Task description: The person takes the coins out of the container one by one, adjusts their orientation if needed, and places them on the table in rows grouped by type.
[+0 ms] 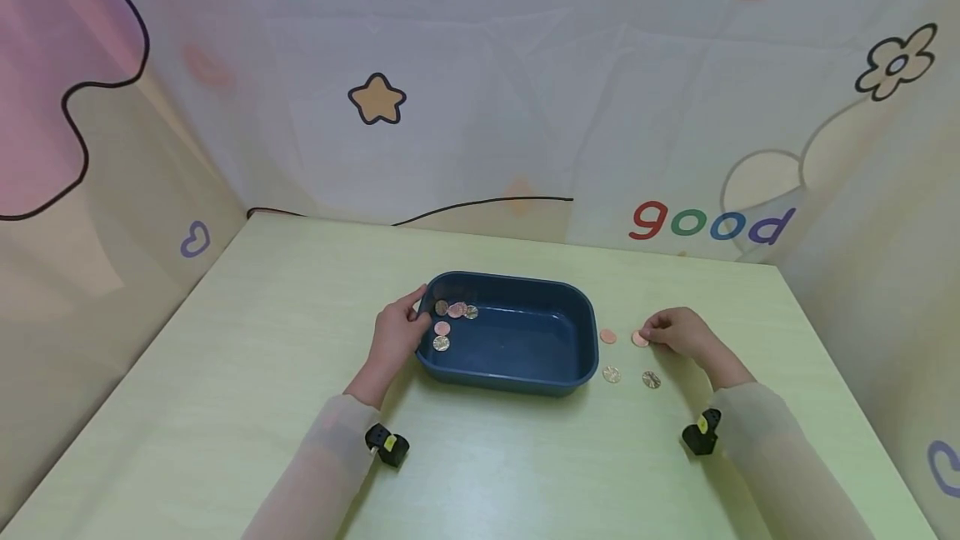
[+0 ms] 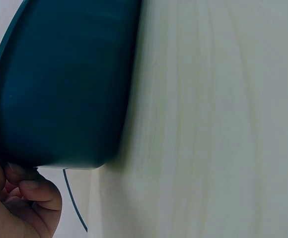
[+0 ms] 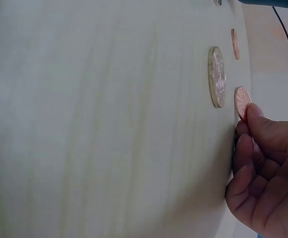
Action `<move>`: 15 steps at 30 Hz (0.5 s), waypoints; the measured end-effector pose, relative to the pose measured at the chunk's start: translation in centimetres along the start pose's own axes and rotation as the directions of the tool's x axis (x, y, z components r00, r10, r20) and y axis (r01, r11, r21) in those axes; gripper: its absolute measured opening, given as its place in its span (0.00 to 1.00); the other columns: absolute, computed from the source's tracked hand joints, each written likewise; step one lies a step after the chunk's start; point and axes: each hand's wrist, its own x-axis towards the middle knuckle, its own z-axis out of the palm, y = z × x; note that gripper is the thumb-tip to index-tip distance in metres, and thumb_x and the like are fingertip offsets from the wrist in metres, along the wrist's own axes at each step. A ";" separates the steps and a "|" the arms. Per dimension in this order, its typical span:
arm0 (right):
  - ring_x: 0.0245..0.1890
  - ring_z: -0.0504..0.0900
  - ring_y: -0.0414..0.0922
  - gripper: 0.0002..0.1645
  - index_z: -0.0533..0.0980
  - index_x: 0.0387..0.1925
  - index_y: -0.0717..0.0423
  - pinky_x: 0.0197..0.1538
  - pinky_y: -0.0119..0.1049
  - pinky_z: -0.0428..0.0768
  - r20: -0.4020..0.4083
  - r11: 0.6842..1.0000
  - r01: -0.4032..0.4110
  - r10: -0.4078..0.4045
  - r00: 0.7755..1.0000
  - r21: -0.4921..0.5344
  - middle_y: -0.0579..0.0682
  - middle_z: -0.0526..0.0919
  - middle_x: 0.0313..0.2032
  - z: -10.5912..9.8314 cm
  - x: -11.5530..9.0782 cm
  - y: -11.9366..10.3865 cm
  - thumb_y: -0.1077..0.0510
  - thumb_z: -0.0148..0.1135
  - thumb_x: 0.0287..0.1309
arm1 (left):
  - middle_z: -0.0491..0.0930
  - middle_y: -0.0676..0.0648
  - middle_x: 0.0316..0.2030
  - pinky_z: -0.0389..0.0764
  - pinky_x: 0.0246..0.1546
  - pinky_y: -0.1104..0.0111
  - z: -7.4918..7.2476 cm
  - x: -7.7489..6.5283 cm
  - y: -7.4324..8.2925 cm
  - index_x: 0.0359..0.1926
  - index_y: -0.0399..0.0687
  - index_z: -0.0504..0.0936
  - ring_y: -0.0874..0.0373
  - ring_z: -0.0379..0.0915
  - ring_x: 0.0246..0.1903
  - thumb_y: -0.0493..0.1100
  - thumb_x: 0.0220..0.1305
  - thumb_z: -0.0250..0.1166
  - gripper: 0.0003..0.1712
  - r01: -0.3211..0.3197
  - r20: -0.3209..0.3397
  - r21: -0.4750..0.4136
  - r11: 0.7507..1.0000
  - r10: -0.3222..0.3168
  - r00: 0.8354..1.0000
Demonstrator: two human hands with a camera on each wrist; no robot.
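A dark blue rectangular tray (image 1: 510, 382) stands on the table, with several copper and gold coins (image 1: 442, 328) at its left end. My left hand (image 1: 400, 327) grips the tray's left rim, thumb over the edge; the left wrist view shows its curled fingers (image 2: 42, 191) against the tray's end. To the right of the tray, my right hand (image 1: 684, 335) pinches a copper coin (image 3: 242, 102) between thumb and fingers, low at the tabletop. Beside it lie another copper coin (image 1: 608, 336), a gold coin (image 1: 611, 374) and a second gold coin (image 1: 651, 379).
The pale table (image 1: 225, 407) extends around the tray. Behind it hangs a printed cloth backdrop (image 1: 480, 123), with cloth at both sides too. A small black wrist camera (image 1: 387, 446) sits on the left sleeve and another black camera (image 1: 702, 432) on the right.
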 end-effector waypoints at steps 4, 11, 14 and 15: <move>0.36 0.75 0.47 0.14 0.80 0.43 0.70 0.38 0.33 0.72 -0.010 1.000 -0.009 0.009 1.000 -0.012 0.58 0.80 0.36 0.0 -0.1 -0.3 0.59 0.61 0.68 | 0.57 0.55 0.16 0.56 0.22 0.72 0.0 0.0 0.0 0.71 0.38 0.72 0.61 0.52 0.17 0.33 0.63 0.56 0.33 -0.007 -0.005 0.002 1.000 0.007 1.000; 0.34 0.74 0.46 0.14 0.81 0.43 0.72 0.36 0.34 0.71 -0.015 1.000 -0.003 0.003 1.000 -0.016 0.58 0.80 0.34 0.2 -0.2 -0.6 0.61 0.62 0.67 | 0.57 0.55 0.17 0.57 0.22 0.72 0.1 0.1 -0.1 0.71 0.39 0.73 0.61 0.53 0.18 0.33 0.64 0.56 0.32 -0.005 -0.006 0.012 1.000 0.005 1.000; 0.33 0.73 0.46 0.14 0.81 0.42 0.72 0.35 0.34 0.71 -0.020 1.000 -0.004 0.003 1.000 -0.027 0.58 0.79 0.34 0.3 -0.2 -0.7 0.61 0.61 0.67 | 0.57 0.54 0.17 0.56 0.22 0.72 0.1 0.1 -0.1 0.71 0.39 0.72 0.60 0.53 0.18 0.33 0.64 0.56 0.32 -0.008 -0.007 0.006 1.000 0.008 1.000; 0.34 0.73 0.47 0.14 0.81 0.42 0.72 0.36 0.34 0.71 -0.019 0.999 -0.005 0.004 1.000 -0.033 0.58 0.79 0.33 0.3 -0.2 -0.6 0.61 0.61 0.67 | 0.57 0.54 0.17 0.57 0.22 0.72 0.1 0.1 -0.1 0.71 0.39 0.72 0.60 0.53 0.18 0.33 0.64 0.56 0.32 -0.007 -0.006 0.004 1.000 0.007 1.000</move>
